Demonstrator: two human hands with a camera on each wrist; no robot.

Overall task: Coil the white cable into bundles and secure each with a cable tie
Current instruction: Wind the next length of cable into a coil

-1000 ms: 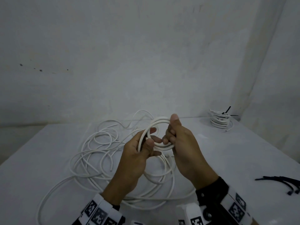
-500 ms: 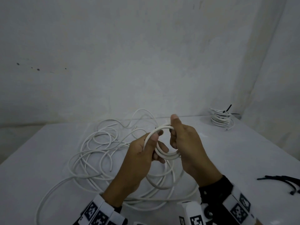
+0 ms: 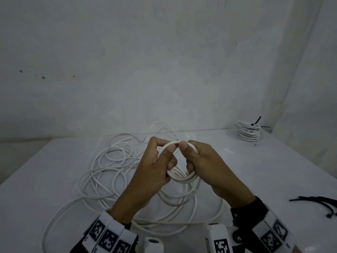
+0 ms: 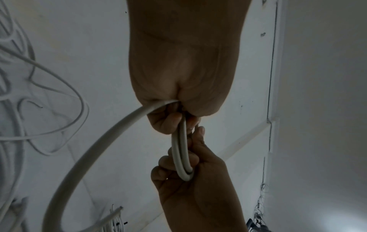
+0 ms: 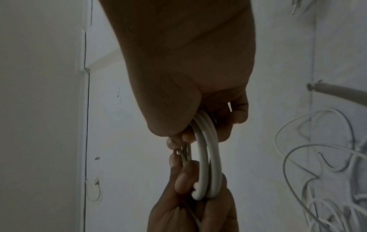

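Observation:
Both hands hold a small coil of white cable above the table. My left hand grips its left side, thumb pressed on the top strand. My right hand grips the right side, fingers curled through the ring. The two thumbs almost touch at the top. The left wrist view shows the coil edge-on between the left hand and the right hand, with a strand trailing down left. In the right wrist view, three turns of the coil run between the hands. The loose cable lies tangled on the table.
A finished white bundle with a black tie stands at the table's back right corner. Several black cable ties lie near the right edge. Walls close off the back and the right side.
The left hand has brought a further turn up onto the coil and shifted its grip to the top. The thumbs have come together, and the coil sits slightly lower and tighter.

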